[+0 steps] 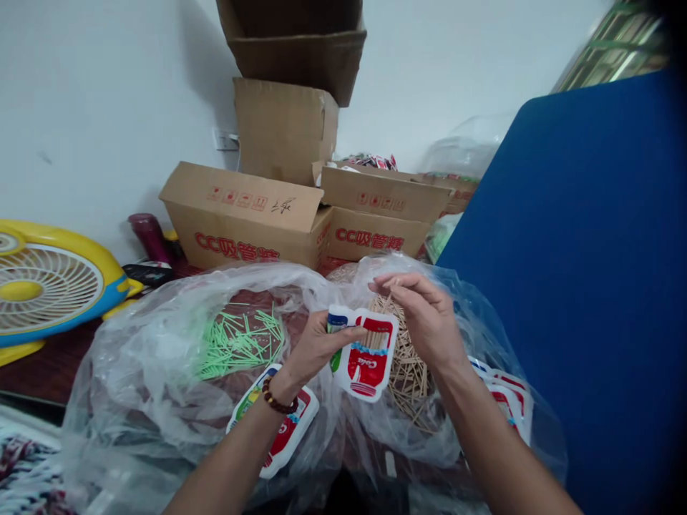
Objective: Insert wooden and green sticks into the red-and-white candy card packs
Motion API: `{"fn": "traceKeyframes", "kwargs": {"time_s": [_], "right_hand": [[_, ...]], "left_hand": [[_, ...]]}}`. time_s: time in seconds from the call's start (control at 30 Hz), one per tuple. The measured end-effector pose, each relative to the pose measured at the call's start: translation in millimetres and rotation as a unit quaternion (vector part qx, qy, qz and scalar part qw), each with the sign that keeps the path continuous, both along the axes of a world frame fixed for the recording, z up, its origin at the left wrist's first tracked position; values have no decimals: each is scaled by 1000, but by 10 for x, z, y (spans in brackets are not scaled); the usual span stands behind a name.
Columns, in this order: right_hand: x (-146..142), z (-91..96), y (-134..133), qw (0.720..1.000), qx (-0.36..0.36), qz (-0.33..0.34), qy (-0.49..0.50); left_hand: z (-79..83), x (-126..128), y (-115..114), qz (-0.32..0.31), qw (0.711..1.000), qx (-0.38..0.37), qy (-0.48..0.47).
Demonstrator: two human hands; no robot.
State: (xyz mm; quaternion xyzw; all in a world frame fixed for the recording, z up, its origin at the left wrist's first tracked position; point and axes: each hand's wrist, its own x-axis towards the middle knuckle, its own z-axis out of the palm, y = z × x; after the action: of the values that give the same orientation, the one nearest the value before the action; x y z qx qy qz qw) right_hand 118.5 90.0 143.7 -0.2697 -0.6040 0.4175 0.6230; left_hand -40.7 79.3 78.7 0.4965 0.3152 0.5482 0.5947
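My left hand (316, 347) grips a red and white Cola packet (373, 361), its thumb across the front. Brown sticks show through a window near the packet's upper edge. Just above and to the right is my right hand (424, 311), its fingers curled together; whatever they hold is too small to tell. Below it, a heap of thin brown sticks (411, 386) lies in an open clear plastic bag. Under my left forearm is another packet (293, 436), partly covered by the arm. Thin green sticks (244, 343) fill part of a second clear bag (155, 357) on the left.
More packets (507, 400) lie to the right, behind my right forearm. Cardboard boxes (241, 214) stand along the wall, with others stacked higher. A yellow and blue fan (54, 282) and a maroon bottle (150, 236) are at left. A blue panel (552, 250) rises on the right.
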Motion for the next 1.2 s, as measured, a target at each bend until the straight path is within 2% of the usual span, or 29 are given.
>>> {"fn": "traceKeyframes", "kwargs": {"time_s": [0.07, 0.13, 0.17, 0.23, 0.3, 0.37, 0.47, 0.53, 0.6, 0.73, 0.77, 0.87, 0.93, 1.03, 1.2], "right_hand": [[72, 3, 86, 999, 16, -34, 26], [212, -38, 200, 993, 37, -102, 41], [294, -74, 256, 989, 43, -138, 27], [444, -164, 327, 980, 31, -181, -77], [527, -248, 304, 970, 19, -159, -181], [526, -298, 192, 966, 38, -85, -240], [453, -305, -5, 956, 92, -4, -277], [434, -287, -67, 950, 94, 42, -294], [469, -276, -62, 949, 65, 75, -299], [574, -348, -9, 979, -16, 9, -202], [574, -396, -16, 984, -52, 12, -172], [492, -602, -99, 973, -182, 95, -111], [425, -752, -173, 962, -238, 114, -67], [423, -918, -262, 956, -278, 90, -15], [644, -1042, -367, 951, -305, 46, 22]], "left_hand": [[-23, -18, 14, -9, 1000, -4, 9], [-61, -39, 26, 2, 1000, -4, 6], [-83, -46, 33, 10, 1000, -2, 4], [-125, -46, 51, 12, 1000, 1, 15], [-163, -26, 73, 3, 999, 3, 32], [-190, 11, 94, -3, 999, -2, 41], [-213, 78, 110, -6, 999, -6, 35], [-221, 120, 110, -7, 999, -3, 33], [-228, 153, 108, -11, 999, -1, 37], [-245, 198, 117, -8, 1000, -13, 22], [-249, 210, 121, -5, 1000, -16, 18], [-255, 255, 126, 0, 1000, -15, 15], [-258, 286, 120, 3, 1000, -16, 17], [-266, 321, 103, -20, 999, -42, 27], [-284, 413, 98, -109, 988, -97, 46]]}}
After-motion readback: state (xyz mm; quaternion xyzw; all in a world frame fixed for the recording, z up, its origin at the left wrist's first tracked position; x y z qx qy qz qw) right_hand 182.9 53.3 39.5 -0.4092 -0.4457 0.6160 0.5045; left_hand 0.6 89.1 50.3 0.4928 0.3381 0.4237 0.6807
